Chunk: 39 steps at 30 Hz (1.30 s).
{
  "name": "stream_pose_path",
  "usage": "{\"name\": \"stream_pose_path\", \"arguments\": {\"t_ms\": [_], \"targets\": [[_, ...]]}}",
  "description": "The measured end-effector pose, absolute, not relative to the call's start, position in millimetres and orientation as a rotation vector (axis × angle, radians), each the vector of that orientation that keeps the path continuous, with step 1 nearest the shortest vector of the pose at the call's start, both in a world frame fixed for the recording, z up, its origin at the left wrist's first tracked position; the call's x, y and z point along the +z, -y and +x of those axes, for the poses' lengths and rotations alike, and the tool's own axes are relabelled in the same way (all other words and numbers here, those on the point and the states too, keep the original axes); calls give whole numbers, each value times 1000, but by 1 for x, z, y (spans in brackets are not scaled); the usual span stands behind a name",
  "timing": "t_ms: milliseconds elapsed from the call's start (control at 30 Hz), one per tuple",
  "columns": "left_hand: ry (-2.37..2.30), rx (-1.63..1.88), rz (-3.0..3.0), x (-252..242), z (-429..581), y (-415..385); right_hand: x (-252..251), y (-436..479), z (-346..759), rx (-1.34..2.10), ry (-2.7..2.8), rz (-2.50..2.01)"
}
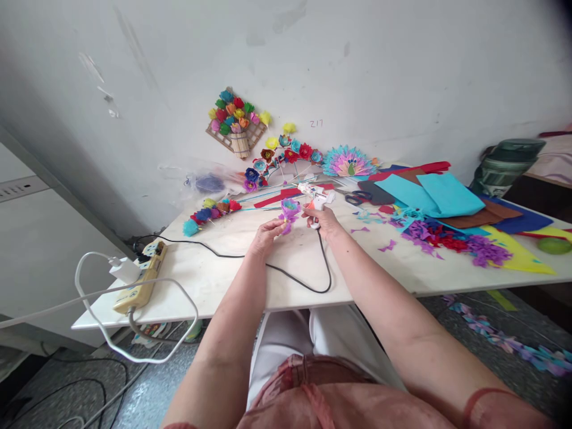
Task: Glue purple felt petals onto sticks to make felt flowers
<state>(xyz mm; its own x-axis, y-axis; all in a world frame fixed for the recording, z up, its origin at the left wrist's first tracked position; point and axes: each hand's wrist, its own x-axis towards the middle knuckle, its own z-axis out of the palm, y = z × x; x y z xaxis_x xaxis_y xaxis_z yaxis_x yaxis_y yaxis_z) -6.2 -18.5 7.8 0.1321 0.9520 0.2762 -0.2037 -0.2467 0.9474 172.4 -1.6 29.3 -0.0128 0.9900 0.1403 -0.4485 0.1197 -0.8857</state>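
Over the middle of the white table, my left hand (268, 236) pinches a purple paper flower (289, 215) with a teal centre. My right hand (323, 222) is wrapped round the handle of a white hot glue gun (314, 195). The gun's nozzle end points away to the upper left, just beyond the flower. From the bottom of the handle a black cord (329, 280) loops over the table to the left. Part of the flower's base is hidden by my left fingers.
A power strip (139, 280) with a white charger stands at the table's left edge. Scissors (358, 197), cut purple petals, crepe paper sheets (451, 193) and finished flowers (210, 212) lie around. A green bottle (507, 168) is at the right.
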Motion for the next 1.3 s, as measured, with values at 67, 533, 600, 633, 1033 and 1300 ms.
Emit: {"name": "stream_pose_path", "arguments": {"t_ms": [67, 533, 600, 633, 1033, 1300], "targets": [[-863, 1392, 1360, 7, -7, 16, 29, 2, 173, 1320, 944, -767], [-1090, 1628, 1363, 8, 1, 13, 27, 0, 176, 1295, 911, -819], [-1138, 1658, 1351, 8, 1, 13, 27, 0, 176, 1292, 914, -820], [-1159, 1668, 1342, 8, 1, 13, 27, 0, 176, 1290, 914, -822], [-1206, 1711, 1310, 10, 2, 14, 24, -1, 177, 1271, 928, -836], [-1212, 1673, 1298, 6, -2, 9, 28, 6, 175, 1243, 1026, -800]]}}
